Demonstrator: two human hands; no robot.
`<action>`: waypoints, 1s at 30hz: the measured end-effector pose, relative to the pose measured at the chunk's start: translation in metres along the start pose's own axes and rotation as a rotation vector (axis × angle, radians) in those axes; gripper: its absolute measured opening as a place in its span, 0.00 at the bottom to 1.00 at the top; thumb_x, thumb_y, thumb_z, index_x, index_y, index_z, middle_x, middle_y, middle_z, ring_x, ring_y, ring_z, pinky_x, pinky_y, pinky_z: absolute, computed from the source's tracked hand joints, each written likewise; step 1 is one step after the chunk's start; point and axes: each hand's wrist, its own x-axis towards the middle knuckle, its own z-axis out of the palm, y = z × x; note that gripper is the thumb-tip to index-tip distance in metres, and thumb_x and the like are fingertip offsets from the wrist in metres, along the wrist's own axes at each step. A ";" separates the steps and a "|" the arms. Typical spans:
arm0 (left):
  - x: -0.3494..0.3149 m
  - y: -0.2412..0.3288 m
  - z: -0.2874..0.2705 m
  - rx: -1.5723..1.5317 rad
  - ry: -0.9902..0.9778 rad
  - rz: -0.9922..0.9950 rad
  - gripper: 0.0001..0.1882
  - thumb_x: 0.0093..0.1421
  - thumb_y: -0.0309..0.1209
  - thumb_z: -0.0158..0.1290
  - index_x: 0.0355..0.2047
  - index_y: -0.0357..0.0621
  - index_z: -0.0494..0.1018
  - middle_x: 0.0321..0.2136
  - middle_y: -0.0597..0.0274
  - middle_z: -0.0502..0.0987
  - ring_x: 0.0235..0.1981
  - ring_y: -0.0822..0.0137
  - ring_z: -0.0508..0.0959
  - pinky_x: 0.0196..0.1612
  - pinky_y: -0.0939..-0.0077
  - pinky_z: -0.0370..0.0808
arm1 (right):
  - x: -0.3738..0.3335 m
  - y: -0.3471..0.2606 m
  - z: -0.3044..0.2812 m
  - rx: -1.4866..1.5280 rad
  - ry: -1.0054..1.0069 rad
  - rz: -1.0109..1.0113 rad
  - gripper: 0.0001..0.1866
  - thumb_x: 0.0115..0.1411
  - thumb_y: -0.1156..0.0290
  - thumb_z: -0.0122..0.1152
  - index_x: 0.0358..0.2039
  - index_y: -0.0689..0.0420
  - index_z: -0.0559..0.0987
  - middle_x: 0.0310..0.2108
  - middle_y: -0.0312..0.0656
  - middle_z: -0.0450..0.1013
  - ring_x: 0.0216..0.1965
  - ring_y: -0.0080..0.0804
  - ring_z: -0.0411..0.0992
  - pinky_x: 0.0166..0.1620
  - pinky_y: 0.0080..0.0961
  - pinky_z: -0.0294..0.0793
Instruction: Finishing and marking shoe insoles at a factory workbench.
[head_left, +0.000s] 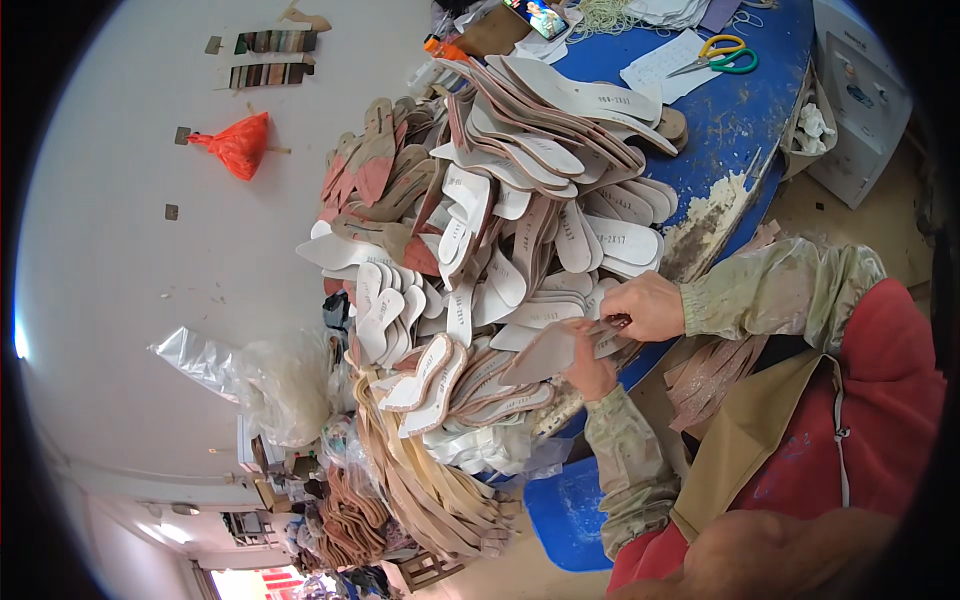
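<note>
My left hand, lower in the view, is closed around a grey-beige shoe insole, with the thumb lying across it. At that insole's right end, the fingers of my right hand are bent and pinched together on its edge; they hide what lies between them. Just left of both hands spreads a big heap of white insoles, stacked in overlapping bundles with printed marks. Two white insoles with brownish rims rest on the heap near my left hand.
The heap covers much of a blue table with a worn edge. Scissors with yellow and green handles lie on paper. Beige strips hang below the heap, near a blue stool. Glittery pinkish strips hang beside my lap.
</note>
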 end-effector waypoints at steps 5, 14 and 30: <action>-0.015 0.026 0.019 -0.475 0.072 -0.312 0.07 0.59 0.28 0.47 0.32 0.38 0.71 0.37 0.55 0.75 0.41 0.63 0.73 0.54 0.69 0.65 | -0.005 0.010 0.005 0.187 0.037 -0.155 0.06 0.43 0.79 0.60 0.24 0.57 0.76 0.24 0.35 0.73 0.20 0.32 0.66 0.25 0.23 0.66; -0.027 0.056 0.021 -0.961 0.016 -0.341 0.09 0.62 0.31 0.47 0.25 0.43 0.70 0.24 0.64 0.74 0.33 0.63 0.75 0.52 0.64 0.67 | -0.048 0.030 -0.060 0.662 -0.300 0.273 0.05 0.49 0.74 0.64 0.25 0.63 0.79 0.19 0.35 0.72 0.19 0.17 0.62 0.25 0.12 0.63; -0.074 0.097 0.084 -0.982 0.271 -0.217 0.18 0.61 0.37 0.49 0.46 0.37 0.67 0.41 0.53 0.73 0.43 0.58 0.73 0.48 0.61 0.70 | -0.051 -0.068 -0.070 0.867 0.165 0.395 0.02 0.48 0.77 0.59 0.23 0.63 0.77 0.18 0.35 0.72 0.19 0.18 0.63 0.23 0.15 0.63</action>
